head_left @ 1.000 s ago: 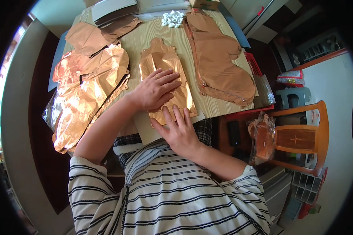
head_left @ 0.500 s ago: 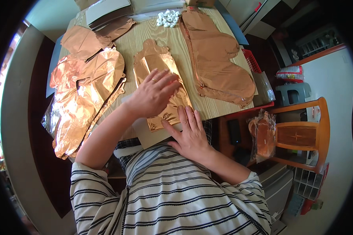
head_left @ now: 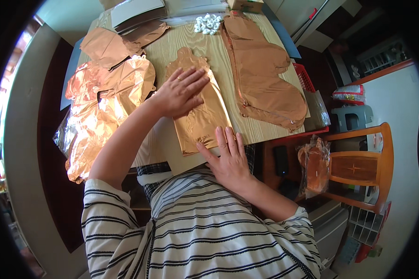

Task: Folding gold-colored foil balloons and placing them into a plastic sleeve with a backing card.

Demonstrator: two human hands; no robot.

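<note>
In front of me a folded copper-coloured foil balloon [head_left: 202, 118] lies flat, its narrow tabbed end pointing away. My left hand [head_left: 180, 93] rests palm down across its upper part, fingers stretched out, holding nothing. At the near right corner of the foil lies my right hand [head_left: 228, 158], fingers spread, fingertips on or beside the lower edge. Under the foil's near end a pale card [head_left: 181, 162] sticks out toward me. To the left is a crumpled shiny pile of flat foil balloons [head_left: 111, 107]; to the right, a stack of rounded-lobed foil balloons [head_left: 265, 74].
White small curled pieces [head_left: 208, 24] lie heaped at the back of the wooden table [head_left: 172, 53]. Grey card sheets [head_left: 137, 14] are stacked at the far left. A red basket [head_left: 304, 76] stands by the right edge, and a wooden chair [head_left: 358, 162] holds a bagged foil bundle [head_left: 315, 165].
My left hand has slid away from me up the foil, uncovering its lower part. My right hand stays near the bottom corner. The whole view has shifted slightly.
</note>
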